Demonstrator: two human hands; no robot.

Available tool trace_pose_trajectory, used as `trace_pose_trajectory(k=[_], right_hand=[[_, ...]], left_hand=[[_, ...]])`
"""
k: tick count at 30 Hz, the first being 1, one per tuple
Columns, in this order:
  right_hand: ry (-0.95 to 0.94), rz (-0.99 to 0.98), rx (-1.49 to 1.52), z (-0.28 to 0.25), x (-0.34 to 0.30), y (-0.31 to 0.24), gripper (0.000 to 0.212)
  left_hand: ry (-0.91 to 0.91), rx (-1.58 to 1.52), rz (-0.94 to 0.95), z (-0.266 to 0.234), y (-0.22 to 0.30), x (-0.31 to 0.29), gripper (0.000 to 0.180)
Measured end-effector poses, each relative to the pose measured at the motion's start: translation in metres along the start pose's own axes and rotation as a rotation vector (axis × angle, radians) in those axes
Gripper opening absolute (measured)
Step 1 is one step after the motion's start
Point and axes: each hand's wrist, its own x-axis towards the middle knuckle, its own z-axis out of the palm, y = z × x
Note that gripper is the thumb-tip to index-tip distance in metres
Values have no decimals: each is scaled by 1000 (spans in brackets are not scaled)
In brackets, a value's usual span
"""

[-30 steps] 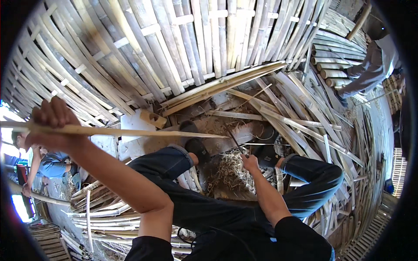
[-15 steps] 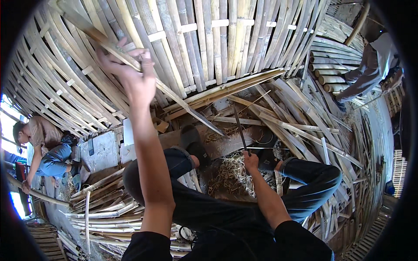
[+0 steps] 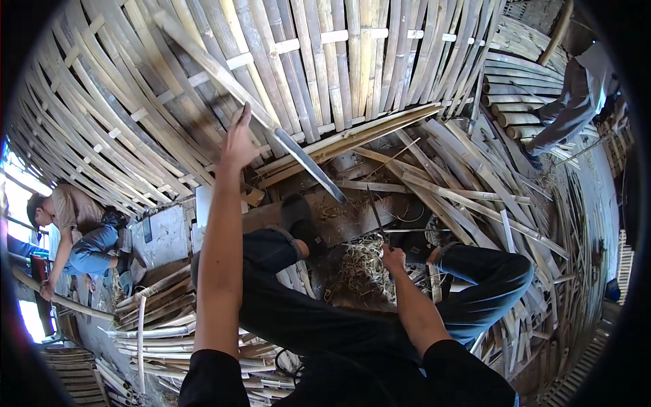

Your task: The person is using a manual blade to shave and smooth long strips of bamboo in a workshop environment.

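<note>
A long split bamboo strip (image 3: 237, 85) slants from the upper left down to the middle, its dark lower end above the floor by my shoe. Against its underside, my left hand (image 3: 239, 146) grips it, arm stretched far forward; some fingers are hidden or blurred. Lower and to the right, my right hand (image 3: 393, 259) is wrapped round the handle of a knife (image 3: 375, 210), whose narrow dark blade points away from me. Below that hand lies a heap of pale shavings (image 3: 363, 268) between my feet.
A woven bamboo panel (image 3: 339, 61) rises in front. Loose bamboo strips (image 3: 468, 183) pile up at the right, and more split bamboo (image 3: 176, 339) lies at the lower left. One person (image 3: 74, 217) crouches at the left; another person (image 3: 576, 95) is at the far right beside bamboo poles (image 3: 515, 108).
The bamboo strip has shifted right and turned, with a darker face showing near its lower end. My left hand has moved right and slightly down along it. The right hand stays nearly still.
</note>
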Motion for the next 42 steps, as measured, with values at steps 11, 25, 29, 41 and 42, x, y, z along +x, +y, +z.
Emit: trace_pose_trajectory(k=[11,25,29,41,42], right_hand=[[19,86,-44,5,-2,15,71],[60,51,-68,5,1,19,60],[81,137,-117,16,26,55,72],[89,123,-131,7,15,39,74],[74,158,-82,6,11,34,78]], left_hand=[[204,95,-245,104,-21,30,88],[534,473,68,14,10,61,26],[674,460,-169,-79,41,72,26],[469,-507,135,-131,117,45,36],[477,-617,102,-122,126,44,40]])
